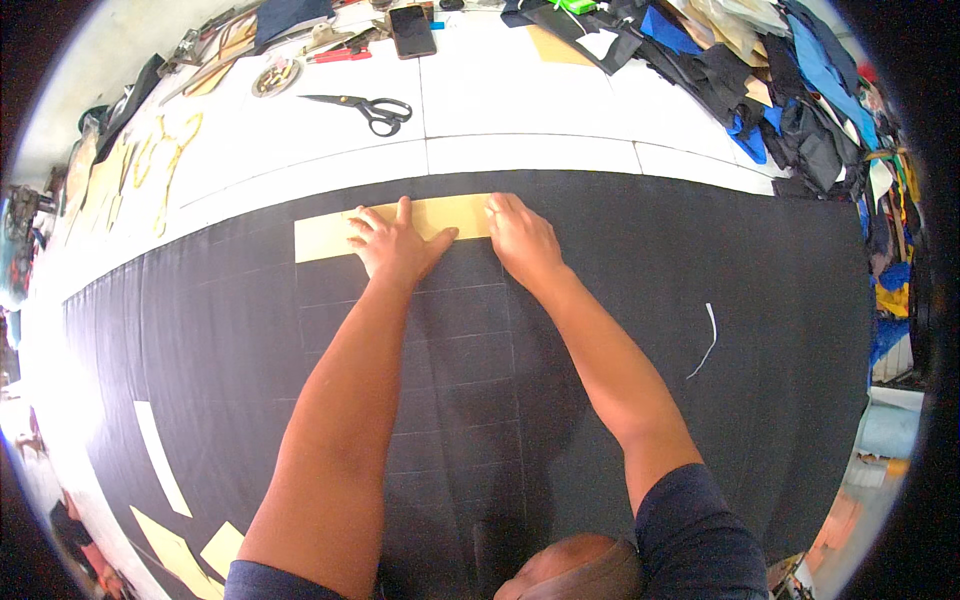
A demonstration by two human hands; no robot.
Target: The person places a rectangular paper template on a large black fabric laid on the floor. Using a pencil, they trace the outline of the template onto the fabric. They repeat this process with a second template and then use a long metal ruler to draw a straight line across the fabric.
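A long yellow paper or card strip (325, 234) lies flat near the far edge of a large black cloth (610, 350). My left hand (393, 246) is open on the strip, fingers spread and thumb out to the right, pressing it down. At the strip's right end my right hand (526, 238) is closed, its fingers pinched together at the edge. Whatever those fingers hold, if anything, is hidden. Thin pale lines forming a row of rectangles run down the cloth between my forearms.
Black-handled scissors (370, 109), a phone (412, 32) and a small round dish (276, 77) lie on the white tiled surface beyond the cloth. A yellow measuring tape (165, 165) is far left, fabric scraps (800, 120) far right. A white strip (161, 458) and yellow pieces (172, 550) lie near left.
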